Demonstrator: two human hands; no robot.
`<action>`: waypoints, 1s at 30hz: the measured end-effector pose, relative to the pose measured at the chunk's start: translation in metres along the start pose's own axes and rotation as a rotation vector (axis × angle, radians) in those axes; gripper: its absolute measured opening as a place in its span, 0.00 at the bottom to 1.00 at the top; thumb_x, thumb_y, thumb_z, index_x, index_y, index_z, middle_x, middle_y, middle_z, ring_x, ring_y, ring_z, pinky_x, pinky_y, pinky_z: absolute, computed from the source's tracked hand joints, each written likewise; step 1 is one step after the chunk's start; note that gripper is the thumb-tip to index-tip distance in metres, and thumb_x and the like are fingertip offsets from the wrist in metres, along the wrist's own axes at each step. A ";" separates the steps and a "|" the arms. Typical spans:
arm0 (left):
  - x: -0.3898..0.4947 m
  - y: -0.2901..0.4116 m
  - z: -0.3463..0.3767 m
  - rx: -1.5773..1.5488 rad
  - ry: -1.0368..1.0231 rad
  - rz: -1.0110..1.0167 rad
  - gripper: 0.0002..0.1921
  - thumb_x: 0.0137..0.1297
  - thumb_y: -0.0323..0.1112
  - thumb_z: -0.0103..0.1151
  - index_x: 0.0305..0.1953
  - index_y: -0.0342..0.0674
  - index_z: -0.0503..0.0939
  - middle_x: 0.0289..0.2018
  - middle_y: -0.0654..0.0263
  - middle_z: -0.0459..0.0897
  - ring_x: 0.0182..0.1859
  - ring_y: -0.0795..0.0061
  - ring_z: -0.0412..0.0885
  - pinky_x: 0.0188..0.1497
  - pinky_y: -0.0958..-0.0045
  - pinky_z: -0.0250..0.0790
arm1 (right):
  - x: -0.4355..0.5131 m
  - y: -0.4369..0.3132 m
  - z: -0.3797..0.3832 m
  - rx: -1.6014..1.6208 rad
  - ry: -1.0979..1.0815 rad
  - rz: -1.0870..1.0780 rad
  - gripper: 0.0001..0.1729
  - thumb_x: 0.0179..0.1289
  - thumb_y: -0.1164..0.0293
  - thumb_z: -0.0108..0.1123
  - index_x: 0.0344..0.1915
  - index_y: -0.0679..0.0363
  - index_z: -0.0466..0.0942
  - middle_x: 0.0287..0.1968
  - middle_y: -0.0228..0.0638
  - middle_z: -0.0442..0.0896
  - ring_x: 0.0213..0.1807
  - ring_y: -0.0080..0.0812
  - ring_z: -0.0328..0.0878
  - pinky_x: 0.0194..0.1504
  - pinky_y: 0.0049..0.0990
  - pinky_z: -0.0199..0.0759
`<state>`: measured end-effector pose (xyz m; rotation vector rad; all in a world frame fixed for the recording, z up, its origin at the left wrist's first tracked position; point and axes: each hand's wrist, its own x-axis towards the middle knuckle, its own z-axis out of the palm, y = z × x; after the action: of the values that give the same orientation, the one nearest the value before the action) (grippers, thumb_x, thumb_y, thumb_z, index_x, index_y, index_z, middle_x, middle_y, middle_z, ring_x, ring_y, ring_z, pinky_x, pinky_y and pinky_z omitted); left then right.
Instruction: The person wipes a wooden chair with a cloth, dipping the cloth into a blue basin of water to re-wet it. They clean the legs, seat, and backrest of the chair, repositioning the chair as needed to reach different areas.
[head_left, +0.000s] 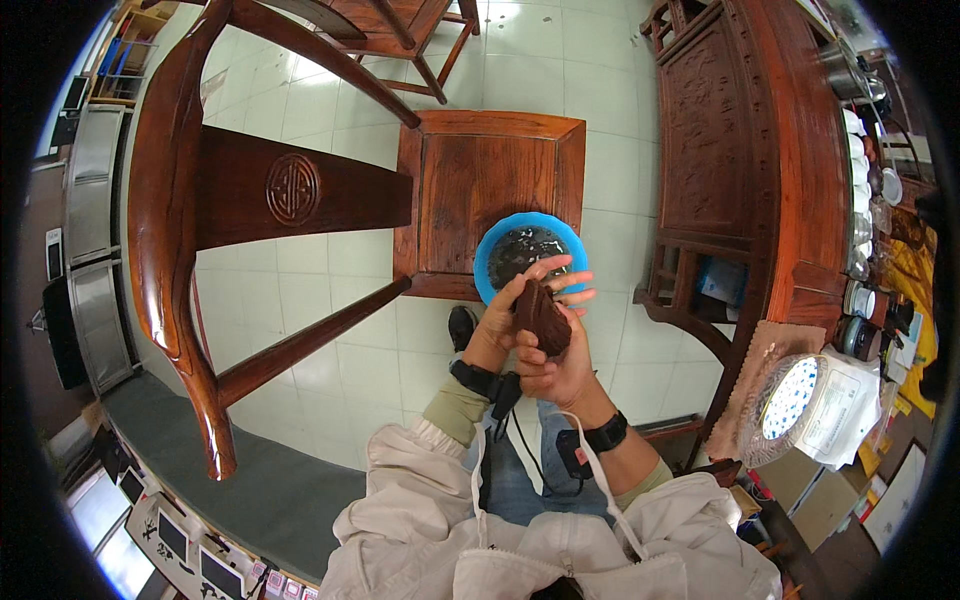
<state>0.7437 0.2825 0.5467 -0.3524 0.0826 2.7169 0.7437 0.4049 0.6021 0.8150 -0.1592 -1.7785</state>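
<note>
A folded dark brown cloth (543, 318), seemingly wet, is between my two hands. My right hand (556, 367) has its fingers wrapped around the lower end. Against the cloth's left side and back lies my left hand (501, 319), its fingers spread out past the far side. Just beyond the hands is a blue plastic basin (487, 234) with dark, murky water (525, 251) in it. My hands and the cloth cover its near edge. The basin rests at the near right corner of a wooden chair seat (480, 172).
The chair's carved back splat (300, 187) and curved top rail (161, 225) extend left. Another wooden chair (405, 30) stands farther away. At right is a carved wooden table (795, 187) bearing cups, a glass dish (757, 427) and a white packet (836, 412). Pale tiles (315, 315) cover the floor.
</note>
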 end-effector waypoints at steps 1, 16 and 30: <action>-0.001 0.002 0.005 0.077 -0.029 0.037 0.21 0.70 0.42 0.54 0.58 0.37 0.72 0.55 0.52 0.79 0.62 0.49 0.72 0.63 0.50 0.68 | -0.001 0.002 -0.001 0.027 -0.012 0.000 0.33 0.60 0.37 0.49 0.32 0.60 0.73 0.20 0.33 0.72 0.15 0.23 0.63 0.12 0.18 0.54; -0.008 0.016 0.040 0.381 0.083 -0.188 0.11 0.74 0.36 0.50 0.49 0.37 0.73 0.21 0.71 0.71 0.26 0.78 0.73 0.38 0.68 0.74 | -0.031 -0.001 -0.017 -0.345 -0.018 0.106 0.23 0.63 0.68 0.64 0.53 0.67 0.67 0.32 0.29 0.69 0.23 0.15 0.57 0.14 0.10 0.47; 0.024 0.012 0.010 1.328 0.425 -0.080 0.07 0.74 0.30 0.44 0.40 0.35 0.72 0.16 0.66 0.71 0.16 0.79 0.67 0.19 0.73 0.59 | 0.023 -0.018 -0.033 -1.021 0.575 -0.245 0.08 0.59 0.68 0.66 0.31 0.56 0.75 0.23 0.26 0.73 0.18 0.21 0.64 0.19 0.24 0.52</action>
<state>0.7156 0.2814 0.5499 -0.4501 1.7636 1.8803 0.7455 0.4005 0.5584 0.5427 1.1719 -1.4756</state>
